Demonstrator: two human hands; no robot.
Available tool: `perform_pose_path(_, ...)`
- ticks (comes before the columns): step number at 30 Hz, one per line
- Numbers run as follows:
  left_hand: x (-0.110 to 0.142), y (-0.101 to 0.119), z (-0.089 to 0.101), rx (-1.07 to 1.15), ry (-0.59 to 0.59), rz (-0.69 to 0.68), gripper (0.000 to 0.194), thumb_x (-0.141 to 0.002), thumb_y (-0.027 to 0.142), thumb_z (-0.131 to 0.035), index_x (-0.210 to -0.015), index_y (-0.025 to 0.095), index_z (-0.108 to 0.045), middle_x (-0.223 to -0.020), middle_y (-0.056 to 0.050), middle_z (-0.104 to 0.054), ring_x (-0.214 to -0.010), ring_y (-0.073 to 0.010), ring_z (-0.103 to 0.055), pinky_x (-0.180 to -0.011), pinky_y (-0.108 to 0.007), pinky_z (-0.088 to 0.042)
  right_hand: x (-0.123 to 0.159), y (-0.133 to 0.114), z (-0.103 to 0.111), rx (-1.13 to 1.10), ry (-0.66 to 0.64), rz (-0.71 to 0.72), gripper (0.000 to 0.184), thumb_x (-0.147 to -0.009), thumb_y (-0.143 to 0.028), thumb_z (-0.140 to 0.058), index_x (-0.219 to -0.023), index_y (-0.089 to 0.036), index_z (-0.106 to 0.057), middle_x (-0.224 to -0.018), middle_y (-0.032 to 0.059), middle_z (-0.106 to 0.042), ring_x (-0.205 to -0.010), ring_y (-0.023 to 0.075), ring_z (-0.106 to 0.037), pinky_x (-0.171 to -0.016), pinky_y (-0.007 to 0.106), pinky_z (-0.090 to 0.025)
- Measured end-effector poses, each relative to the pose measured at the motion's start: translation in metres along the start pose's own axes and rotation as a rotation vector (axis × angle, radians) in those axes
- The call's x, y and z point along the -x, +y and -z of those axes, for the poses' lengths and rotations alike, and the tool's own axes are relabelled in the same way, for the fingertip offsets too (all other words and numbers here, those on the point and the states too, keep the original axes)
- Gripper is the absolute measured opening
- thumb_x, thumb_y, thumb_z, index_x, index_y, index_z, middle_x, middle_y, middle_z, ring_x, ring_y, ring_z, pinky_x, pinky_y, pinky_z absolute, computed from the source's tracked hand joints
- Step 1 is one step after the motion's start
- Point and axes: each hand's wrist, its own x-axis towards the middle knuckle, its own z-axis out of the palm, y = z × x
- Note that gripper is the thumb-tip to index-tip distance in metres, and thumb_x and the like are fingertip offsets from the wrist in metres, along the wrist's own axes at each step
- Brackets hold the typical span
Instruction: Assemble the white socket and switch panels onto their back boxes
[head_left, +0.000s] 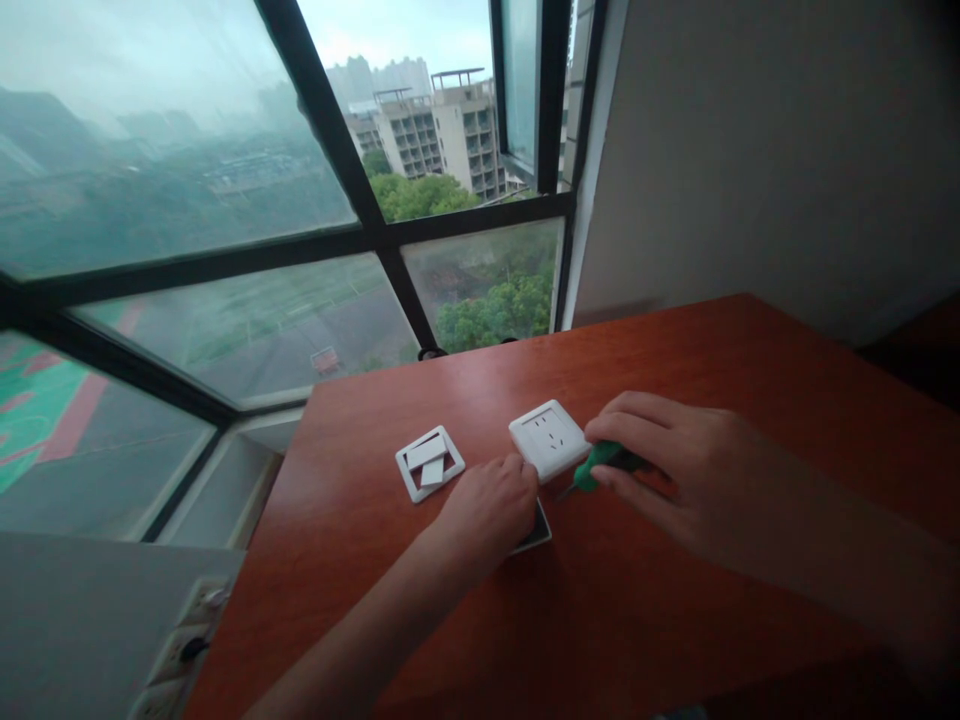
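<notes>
My right hand (667, 455) is closed around a screwdriver with a green handle (604, 462); its thin shaft points down and left. My left hand (499, 510) has its fingers curled over a dark panel with a white rim (536, 530), covering most of it. Just beyond the left fingers lies a white wall socket (551, 440), its slots facing up. To the left of that hand a white frame (410, 480) rests flat, with two loose white rectangular pieces (430, 458) lying across its opening.
The reddish-brown wooden table (360, 560) reaches to the window (375, 240) at the far side and the grey wall (750, 170) on the right. At lower left, wall outlets (176, 655) sit below the table's edge, one with a black plug (193, 649).
</notes>
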Motion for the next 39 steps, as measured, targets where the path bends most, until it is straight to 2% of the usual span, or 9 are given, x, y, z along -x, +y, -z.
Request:
perform_pose_path(7,0.005,-0.004,-0.002,0.08,0.011,0.015,0.013,-0.092,0.015,-0.043,-0.096,0.014,-0.056,-0.091,-0.008,-0.061,-0.085,-0.0237,-0.063,-0.073,-0.035,-0.051,0.001,0.001,0.002,-0.026,0.142,0.028,0.016,-0.085,-0.018,-0.057,-0.101,-0.021,-0.057,-0.094,0.0045,-0.063,-0.082,0.0197,-0.06,-0.069,0.031,-0.045)
perform_pose_path(11,0.011,-0.008,-0.001,0.16,0.024,0.029,0.013,-0.092,0.017,-0.043,-0.095,0.016,-0.056,-0.093,-0.008,-0.061,-0.085,-0.0235,-0.063,-0.073,-0.035,-0.051,-0.003,-0.002,0.005,-0.026,0.156,0.024,0.015,-0.086,-0.019,-0.057,-0.1,-0.021,-0.057,-0.093,0.0041,-0.062,-0.081,0.0195,-0.059,-0.068,0.031,-0.044)
perform_pose_path(21,0.013,-0.016,0.003,0.352,0.059,0.021,0.017,-0.082,0.007,-0.046,-0.087,0.019,-0.058,-0.09,-0.004,-0.064,-0.08,-0.0188,-0.062,-0.069,-0.028,-0.047,-0.011,-0.009,0.003,-0.047,0.112,0.061,0.015,-0.086,-0.018,-0.058,-0.1,-0.021,-0.058,-0.096,0.0051,-0.064,-0.082,0.0189,-0.06,-0.069,0.031,-0.046)
perform_pose_path(29,0.011,-0.017,0.001,0.35,0.068,0.011,0.017,-0.084,0.009,-0.046,-0.086,0.018,-0.06,-0.087,-0.005,-0.067,-0.078,-0.0196,-0.064,-0.065,-0.027,-0.046,-0.015,-0.01,0.001,-0.013,0.058,0.086,0.014,-0.088,-0.018,-0.057,-0.101,-0.021,-0.058,-0.096,0.0048,-0.064,-0.081,0.0188,-0.062,-0.067,0.03,-0.045)
perform_pose_path(35,0.011,-0.017,-0.007,0.371,0.148,-0.007,0.016,-0.086,0.01,-0.046,-0.09,0.018,-0.059,-0.093,-0.006,-0.068,-0.083,-0.0216,-0.066,-0.069,-0.03,-0.05,-0.026,-0.021,-0.001,0.146,-0.011,0.1,0.016,-0.091,-0.034,-0.055,-0.094,-0.019,-0.059,-0.09,0.0065,-0.063,-0.073,0.0203,-0.061,-0.059,0.031,-0.043)
perform_pose_path(37,0.01,-0.017,-0.011,0.393,0.166,-0.013,0.017,-0.087,0.011,-0.045,-0.092,0.018,-0.06,-0.096,-0.006,-0.068,-0.087,-0.0216,-0.066,-0.074,-0.031,-0.05,-0.031,-0.026,0.001,0.139,-0.05,0.121,0.012,-0.092,-0.029,-0.054,-0.09,-0.019,-0.059,-0.088,0.0057,-0.063,-0.072,0.0194,-0.06,-0.059,0.031,-0.043)
perform_pose_path(39,0.008,-0.018,-0.014,0.404,0.174,-0.011,0.018,-0.087,0.011,-0.045,-0.094,0.018,-0.06,-0.099,-0.007,-0.068,-0.091,-0.0222,-0.066,-0.078,-0.032,-0.051,-0.033,-0.03,0.004,0.072,-0.075,0.169,0.008,-0.088,-0.016,-0.053,-0.093,-0.02,-0.059,-0.095,0.0056,-0.064,-0.079,0.019,-0.061,-0.066,0.031,-0.046)
